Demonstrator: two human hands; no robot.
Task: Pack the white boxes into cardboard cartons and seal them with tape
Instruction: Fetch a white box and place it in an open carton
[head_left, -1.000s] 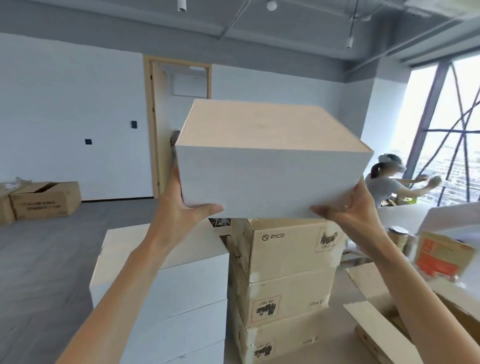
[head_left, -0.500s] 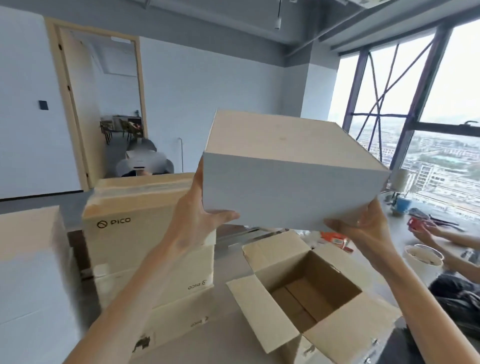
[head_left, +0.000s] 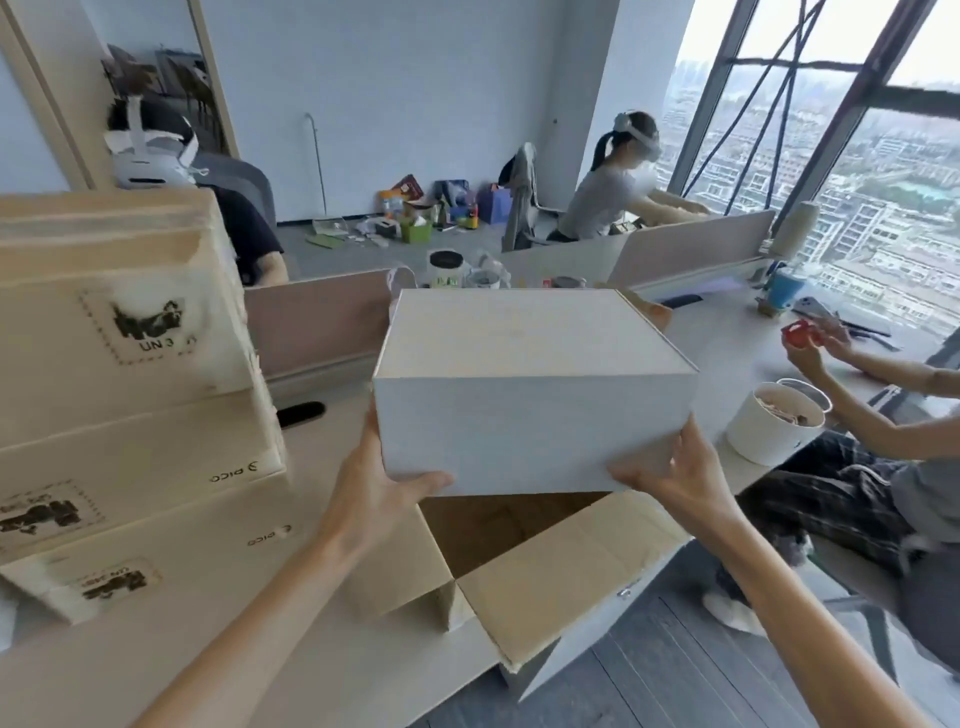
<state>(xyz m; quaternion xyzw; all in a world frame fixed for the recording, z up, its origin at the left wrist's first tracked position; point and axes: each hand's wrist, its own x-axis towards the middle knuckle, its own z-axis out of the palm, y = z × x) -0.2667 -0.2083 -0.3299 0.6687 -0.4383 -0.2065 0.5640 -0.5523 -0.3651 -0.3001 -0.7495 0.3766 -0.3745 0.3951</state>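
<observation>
Two slim, unsleeved forearms lead to the bare left hand (head_left: 370, 484) and bare right hand (head_left: 681, 477).

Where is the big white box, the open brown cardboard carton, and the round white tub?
big white box (head_left: 535, 431): head view, on its front face.
open brown cardboard carton (head_left: 566, 577): head view, on its near flap.
round white tub (head_left: 763, 436): head view, on its side wall.

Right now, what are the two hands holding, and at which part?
The white box: the left hand grips its lower left end, the right hand its lower right end, thumbs on the near face, above the open carton.
</observation>
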